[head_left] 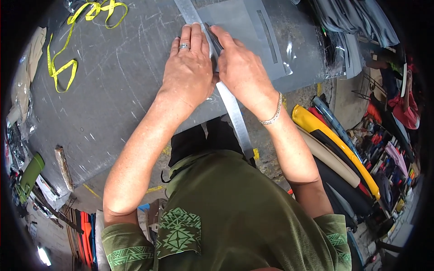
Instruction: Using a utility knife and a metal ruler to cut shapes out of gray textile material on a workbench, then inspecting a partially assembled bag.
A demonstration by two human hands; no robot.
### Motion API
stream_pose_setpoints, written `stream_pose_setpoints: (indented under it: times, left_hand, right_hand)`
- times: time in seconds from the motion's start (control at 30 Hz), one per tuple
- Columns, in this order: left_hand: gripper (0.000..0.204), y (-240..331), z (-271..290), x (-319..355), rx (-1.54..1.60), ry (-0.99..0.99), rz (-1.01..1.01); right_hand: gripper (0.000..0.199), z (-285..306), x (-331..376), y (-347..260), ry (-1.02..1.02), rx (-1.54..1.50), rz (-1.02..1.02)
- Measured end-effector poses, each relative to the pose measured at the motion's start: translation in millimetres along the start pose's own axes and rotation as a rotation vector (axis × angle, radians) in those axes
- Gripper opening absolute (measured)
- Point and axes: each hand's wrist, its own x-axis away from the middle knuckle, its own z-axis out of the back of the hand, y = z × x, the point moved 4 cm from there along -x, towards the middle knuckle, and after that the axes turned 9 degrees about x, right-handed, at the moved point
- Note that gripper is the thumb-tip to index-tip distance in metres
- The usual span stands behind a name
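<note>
A long metal ruler (233,108) runs from the far edge of the picture, between my hands, and sticks out past the table's near edge. My left hand (187,63) lies flat beside and partly over it, fingers stretched out and a ring on one of them. Just to its right, my right hand (242,65) is closed round a slim dark knife (214,39) held along the ruler; its tip is hidden. Under and beside my right hand lies a grey sheet (242,22) with a long dark slot (267,36) near its right side.
A yellow tape measure (68,40) curls over the scratched grey table (113,90) at the far left. A narrow worn stick (63,167) lies at the table's left edge. Dark folded material (357,18) is at the far right. Rolls of coloured material (339,149) lean right of me.
</note>
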Motion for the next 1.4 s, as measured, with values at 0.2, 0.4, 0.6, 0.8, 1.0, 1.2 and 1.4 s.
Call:
stream_pose_setpoints:
  times: [0.2, 0.4, 0.6, 0.8, 1.0, 1.2, 1.4]
  left_hand:
    - [0.087, 0, 0, 0, 0.012, 0.025, 0.0]
    - [0.09, 0, -2, -1, 0.011, 0.028, 0.005]
    - [0.094, 1, -2, 1, -0.027, 0.023, 0.009]
    - [0.095, 17, 26, -12, -0.058, -0.331, 0.098]
    - [0.089, 21, 37, -11, -0.078, -0.368, 0.078]
    - [0.089, 17, 36, -8, -0.077, -0.322, 0.086]
    - [0.09, 19, 34, -6, -0.091, -0.306, 0.087]
  right_hand:
    - [0.057, -1, 3, -1, -0.087, -0.008, -0.092]
    - [0.057, 0, 15, -2, -0.085, -0.025, -0.1]
    - [0.058, -2, 33, -1, 0.0, 0.002, -0.011]
    - [0.06, 1, 53, 5, -0.101, 0.0, -0.104]
    - [0.055, 3, 77, 6, -0.143, -0.062, -0.185]
    - [0.056, 4, 96, 6, -0.176, -0.063, -0.193]
    - [0.056, 4, 114, 8, -0.189, -0.069, -0.214]
